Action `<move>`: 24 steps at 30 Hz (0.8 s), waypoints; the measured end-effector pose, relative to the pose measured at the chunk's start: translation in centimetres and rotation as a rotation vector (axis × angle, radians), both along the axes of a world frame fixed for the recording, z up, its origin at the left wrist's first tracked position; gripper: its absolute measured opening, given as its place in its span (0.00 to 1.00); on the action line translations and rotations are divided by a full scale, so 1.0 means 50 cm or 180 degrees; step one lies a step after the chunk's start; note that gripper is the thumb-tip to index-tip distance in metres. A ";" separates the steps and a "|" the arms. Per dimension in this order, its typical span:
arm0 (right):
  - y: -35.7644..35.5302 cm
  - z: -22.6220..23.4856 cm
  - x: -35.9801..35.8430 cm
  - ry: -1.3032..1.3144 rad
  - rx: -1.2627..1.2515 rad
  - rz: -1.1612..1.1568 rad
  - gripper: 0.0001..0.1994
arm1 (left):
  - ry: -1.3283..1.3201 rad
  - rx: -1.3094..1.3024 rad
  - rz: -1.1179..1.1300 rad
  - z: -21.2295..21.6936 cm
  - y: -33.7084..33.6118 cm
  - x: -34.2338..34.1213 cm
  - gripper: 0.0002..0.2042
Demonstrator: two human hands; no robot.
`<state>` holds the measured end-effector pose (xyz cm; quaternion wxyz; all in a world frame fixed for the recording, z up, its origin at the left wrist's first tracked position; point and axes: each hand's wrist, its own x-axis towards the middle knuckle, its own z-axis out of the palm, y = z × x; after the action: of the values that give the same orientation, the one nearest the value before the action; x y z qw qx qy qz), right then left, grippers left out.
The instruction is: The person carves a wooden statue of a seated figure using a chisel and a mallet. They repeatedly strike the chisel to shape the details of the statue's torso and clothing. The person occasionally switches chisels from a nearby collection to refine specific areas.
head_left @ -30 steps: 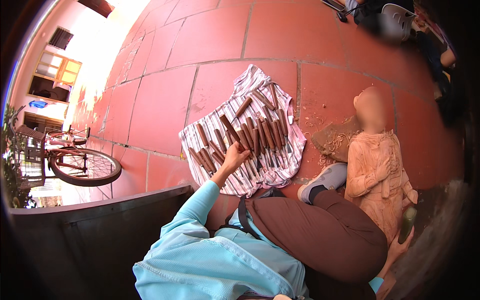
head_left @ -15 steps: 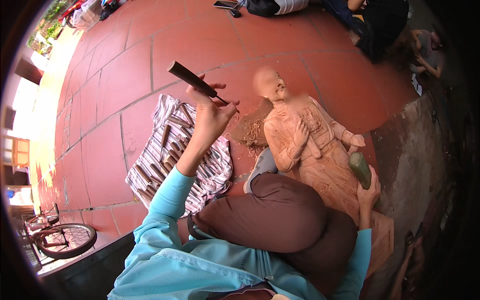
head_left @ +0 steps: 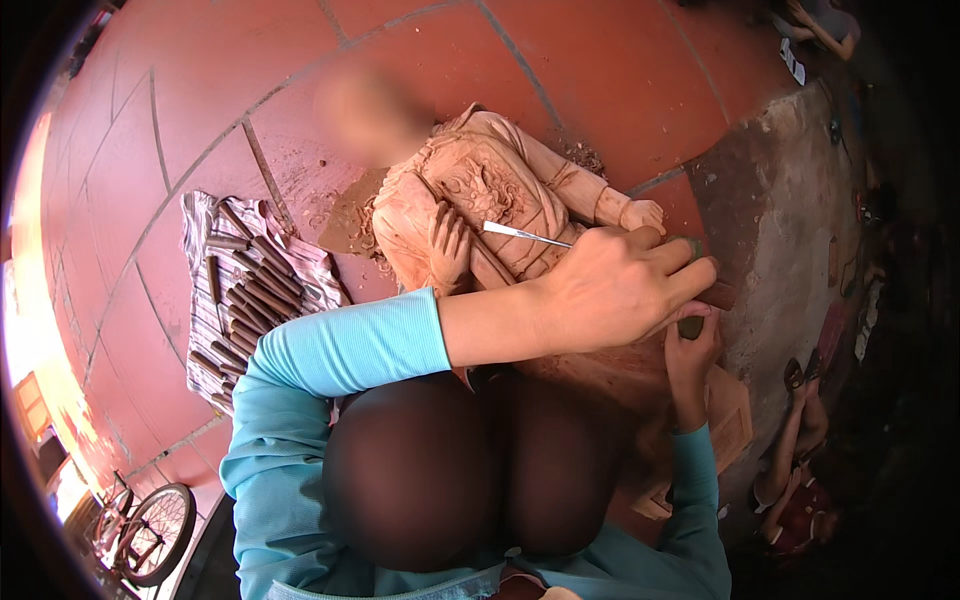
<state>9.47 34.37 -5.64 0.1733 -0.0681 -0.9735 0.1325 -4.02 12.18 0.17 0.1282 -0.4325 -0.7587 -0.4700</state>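
Left hand (head_left: 625, 285) finger-clamps the chisel (head_left: 515, 234) and right hand (head_left: 692, 352) grips the green block (head_left: 690, 327), apparently positioning the tool; the next move likely requires steady alignment.

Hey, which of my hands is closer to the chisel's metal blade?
Left. Your left hand grips the chisel, its blade jutting out leftward. Your right hand is farther away, on the far side of the left one, holding a green block.

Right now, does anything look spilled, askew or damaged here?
Wood shavings lie scattered on the floor beside the statue, and the tools on the striped cloth point different ways, a little untidy. The chisel in the left hand shows no obvious damage.
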 end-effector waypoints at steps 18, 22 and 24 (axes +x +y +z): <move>0.063 0.168 -0.194 -0.1310 -0.2680 -0.0969 0.22 | -0.0864 0.0380 0.1312 -0.058 0.110 -0.088 0.14; 0.053 0.175 -0.197 -0.1287 -0.2633 -0.0943 0.21 | -0.0853 0.0352 0.1392 -0.052 0.104 -0.092 0.14; 0.052 0.174 -0.195 -0.1274 -0.2656 -0.0884 0.20 | -0.0875 0.0381 0.1394 -0.053 0.104 -0.093 0.15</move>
<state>-0.28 36.96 3.04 -0.0435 -0.2853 -0.8332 0.4716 -8.69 17.36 -2.47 0.1479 -0.1817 -0.8154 -0.5294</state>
